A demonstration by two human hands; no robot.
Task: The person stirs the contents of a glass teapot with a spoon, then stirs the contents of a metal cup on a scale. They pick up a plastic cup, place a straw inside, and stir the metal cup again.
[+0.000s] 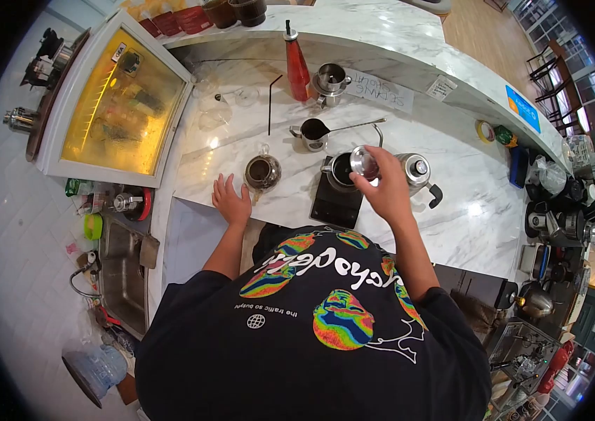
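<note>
My right hand (386,188) grips a small clear glass (363,161) by its side. The glass is held over or beside the rim of a metal cup (330,167) with a dark inside. Under this cup is a black scale (334,205). My left hand (232,201) rests on the counter edge with its fingers spread, holding nothing. Near it stands a glass server (273,179) with a dark brown top. Behind the scale, a metal pitcher (315,142) has a long-handled spoon (357,125) across its top. A silver kettle (417,169) stands right of my right hand.
Toward the back are a red bottle (297,70), stacked metal cups (331,81), a black straw (270,105) and a handwritten paper (381,91). A yellow-lit cabinet (188,78) and a sink (123,281) lie left. Bottles, bags and utensils crowd the right.
</note>
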